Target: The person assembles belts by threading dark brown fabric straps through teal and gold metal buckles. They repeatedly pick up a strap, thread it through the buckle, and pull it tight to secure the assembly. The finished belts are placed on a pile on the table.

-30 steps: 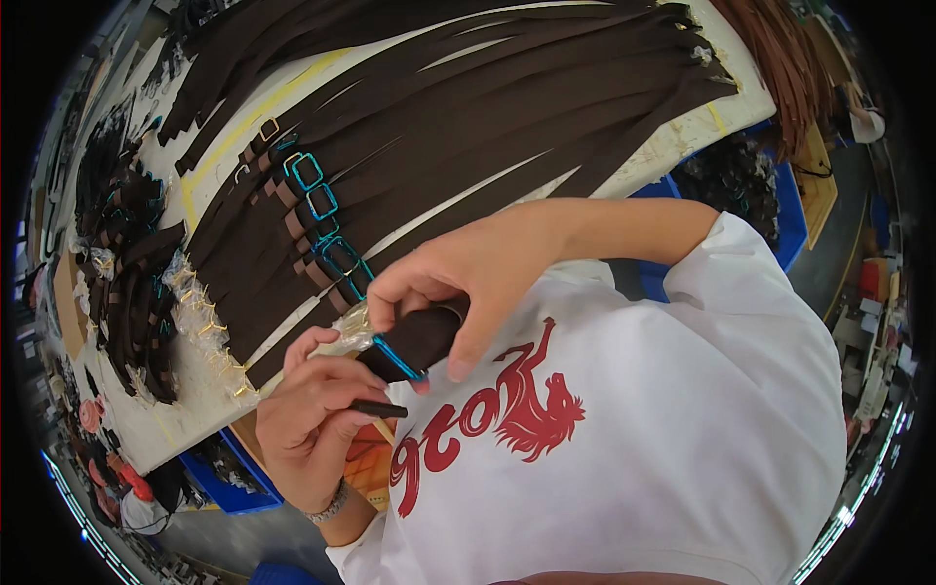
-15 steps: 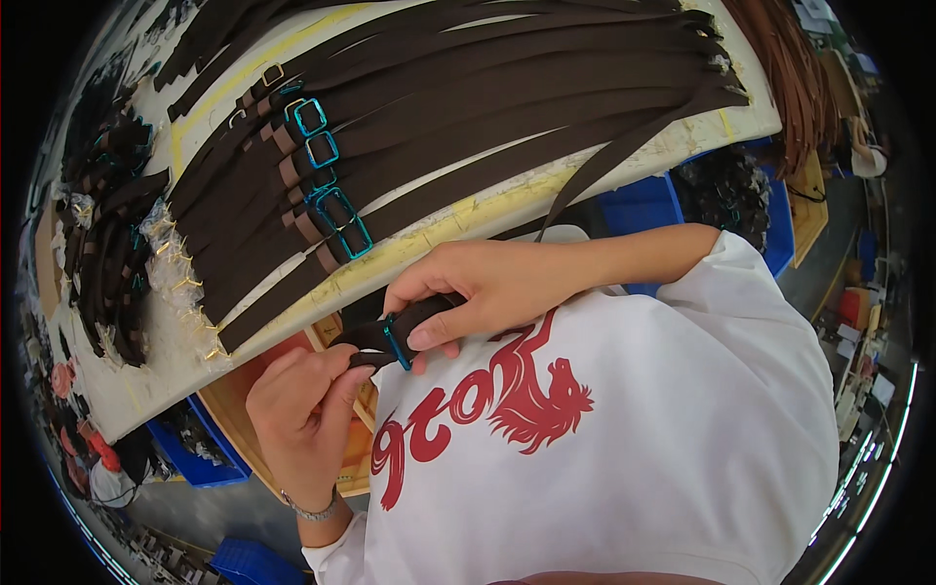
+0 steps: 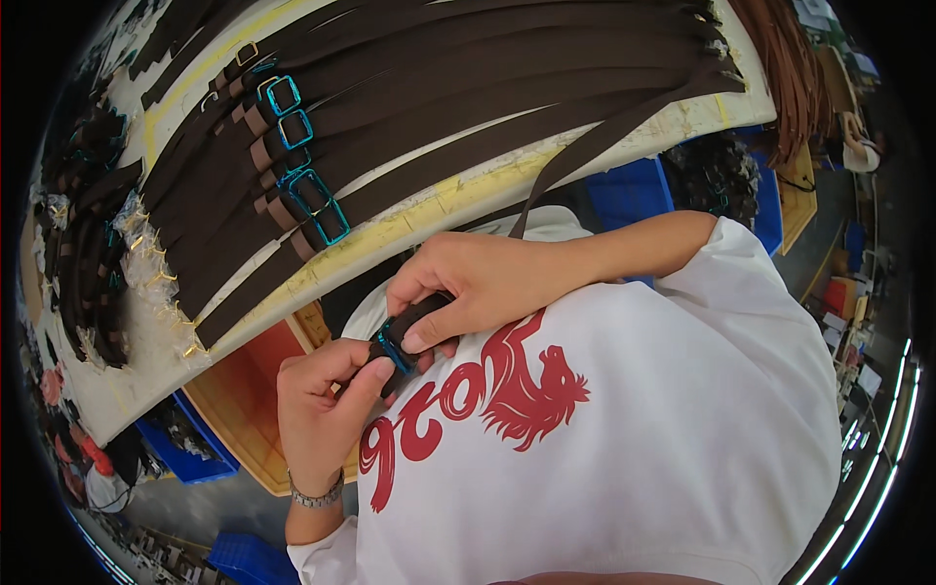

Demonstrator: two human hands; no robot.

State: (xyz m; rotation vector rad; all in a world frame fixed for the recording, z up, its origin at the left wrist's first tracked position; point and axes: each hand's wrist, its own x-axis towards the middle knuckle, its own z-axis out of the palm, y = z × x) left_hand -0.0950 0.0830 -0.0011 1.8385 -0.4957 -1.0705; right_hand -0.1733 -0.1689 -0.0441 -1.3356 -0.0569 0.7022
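Observation:
My right hand point(image 3: 468, 283) pinches a dark brown strap point(image 3: 424, 317) close to my chest. A teal-wrapped rectangular buckle point(image 3: 392, 349) sits on the strap's end. My left hand point(image 3: 317, 395) holds that same end from the other side, with its fingertips at the buckle. The strap runs from my hands up over the table edge point(image 3: 575, 156). On the white worktable point(image 3: 127, 341) lies a row of several matching brown straps point(image 3: 439, 88) with teal buckles point(image 3: 312, 190).
Small clear bags of gold metal fittings point(image 3: 156, 273) lie at the table's left end, beside a pile of short dark straps point(image 3: 88, 253). Blue crates point(image 3: 634, 190) stand under the table. An orange-brown board point(image 3: 244, 400) is below my left hand.
The hands and strap end have drawn down away from the table toward my chest. The view has shifted, so the table sits higher in the picture.

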